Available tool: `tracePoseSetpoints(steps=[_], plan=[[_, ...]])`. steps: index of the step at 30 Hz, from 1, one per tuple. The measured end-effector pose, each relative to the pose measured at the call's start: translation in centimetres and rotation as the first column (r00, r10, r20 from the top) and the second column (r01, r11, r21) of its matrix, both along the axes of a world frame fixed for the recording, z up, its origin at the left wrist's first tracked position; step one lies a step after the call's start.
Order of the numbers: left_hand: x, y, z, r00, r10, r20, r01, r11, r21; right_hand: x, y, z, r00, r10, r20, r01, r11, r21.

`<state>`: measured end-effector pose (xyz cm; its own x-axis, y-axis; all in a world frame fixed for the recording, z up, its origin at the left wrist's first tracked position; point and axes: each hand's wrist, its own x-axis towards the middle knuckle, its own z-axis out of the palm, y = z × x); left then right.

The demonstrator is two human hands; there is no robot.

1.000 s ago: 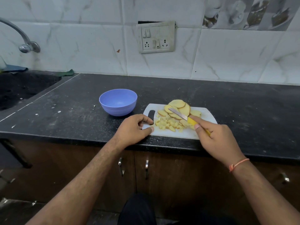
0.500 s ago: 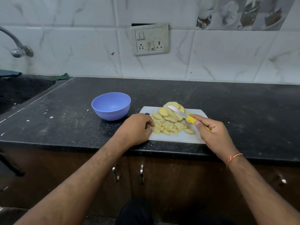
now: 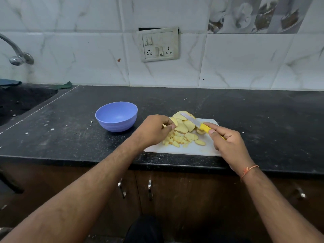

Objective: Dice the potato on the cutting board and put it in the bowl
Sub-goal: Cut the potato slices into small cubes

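A white cutting board [image 3: 206, 148] lies at the counter's front edge. Potato slices [image 3: 184, 124] are piled on its far side, and small potato cubes [image 3: 177, 140] lie nearer me. My left hand [image 3: 154, 130] pinches a potato slice at the left end of the pile. My right hand [image 3: 228, 142] grips the yellow handle of a knife [image 3: 192, 121], its blade lying over the slices and pointing to the far left. An empty blue bowl [image 3: 116, 118] stands on the counter just left of the board.
The black counter [image 3: 263, 120] runs back to a tiled wall with a socket panel [image 3: 158, 44]. A dark sink [image 3: 19, 100] and tap [image 3: 16, 55] are at the far left. Cabinet doors with handles [image 3: 149, 189] lie below the counter edge.
My left hand has lifted from the board's near left edge and moved up to the slice pile, taking a slice between its fingers. The right hand with the knife has barely shifted.
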<state>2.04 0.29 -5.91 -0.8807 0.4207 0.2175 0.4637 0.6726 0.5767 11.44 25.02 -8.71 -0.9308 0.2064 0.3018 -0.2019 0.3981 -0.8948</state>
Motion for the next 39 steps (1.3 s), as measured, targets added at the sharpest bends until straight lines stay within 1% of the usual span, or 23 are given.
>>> tracePoseSetpoints(steps=[2,3,5,7,8,11,16,20,21,24,27,30,32,34,37,39], plan=[[-0.2,-0.5,0.3,0.998,-0.058,-0.036,0.059,0.998,0.011,-0.2,0.3,-0.2,1.000,0.005,-0.001,-0.005,0.999,-0.034],[-0.2,-0.8,0.4,0.991,-0.123,-0.051,0.122,0.992,-0.022,-0.2,0.3,-0.3,1.000,0.006,0.000,-0.006,0.999,-0.051],[0.1,-1.3,0.4,0.963,-0.264,-0.054,0.251,0.953,-0.172,-0.3,0.3,-0.3,1.000,0.004,0.001,-0.004,0.998,-0.064],[0.3,-1.2,0.2,0.936,-0.342,-0.079,0.296,0.891,-0.344,-0.2,0.3,-0.2,1.000,0.004,-0.003,-0.004,0.998,-0.063],[0.5,-1.1,0.2,0.931,-0.352,-0.098,0.288,0.871,-0.398,-0.2,0.3,-0.1,1.000,0.004,-0.003,-0.005,0.998,-0.061],[0.8,-0.4,0.8,0.924,-0.356,-0.141,0.251,0.840,-0.481,0.0,0.2,-0.1,1.000,-0.002,0.005,0.002,0.998,-0.057],[1.1,1.3,1.8,0.911,-0.391,-0.133,0.234,0.754,-0.614,0.1,0.0,0.2,1.000,-0.013,0.013,0.014,0.998,-0.057],[1.2,1.9,1.2,0.899,-0.413,-0.149,0.197,0.684,-0.703,0.3,0.0,0.3,1.000,-0.016,0.012,0.016,0.997,-0.071],[1.3,1.9,1.0,0.893,-0.414,-0.174,0.179,0.684,-0.708,0.3,0.0,0.3,1.000,-0.014,0.011,0.015,0.997,-0.074],[1.4,1.7,0.4,0.892,-0.387,-0.233,0.152,0.744,-0.651,0.3,0.0,0.3,1.000,-0.014,0.006,0.014,0.996,-0.090],[1.2,1.2,-0.1,0.891,-0.371,-0.260,0.144,0.777,-0.613,0.4,-0.1,0.4,1.000,-0.015,0.009,0.016,0.995,-0.096],[1.2,0.5,0.0,0.876,-0.418,-0.241,0.251,0.822,-0.511,0.4,0.0,0.4,1.000,-0.019,0.014,0.020,0.995,-0.095],[1.2,0.1,0.3,0.868,-0.451,-0.210,0.326,0.834,-0.444,0.4,0.0,0.5,1.000,-0.022,0.016,0.023,0.995,-0.094],[1.0,-0.3,0.7,0.863,-0.473,-0.175,0.357,0.819,-0.449,0.4,0.0,0.5,1.000,-0.022,0.015,0.024,0.995,-0.094],[0.6,-0.2,0.7,0.868,-0.470,-0.162,0.336,0.795,-0.506,0.4,-0.1,0.5,1.000,-0.025,0.018,0.027,0.995,-0.096],[0.3,0.0,0.4,0.876,-0.439,-0.199,0.306,0.826,-0.474,0.5,-0.1,0.6,1.000,-0.025,0.017,0.026,0.994,-0.102]])
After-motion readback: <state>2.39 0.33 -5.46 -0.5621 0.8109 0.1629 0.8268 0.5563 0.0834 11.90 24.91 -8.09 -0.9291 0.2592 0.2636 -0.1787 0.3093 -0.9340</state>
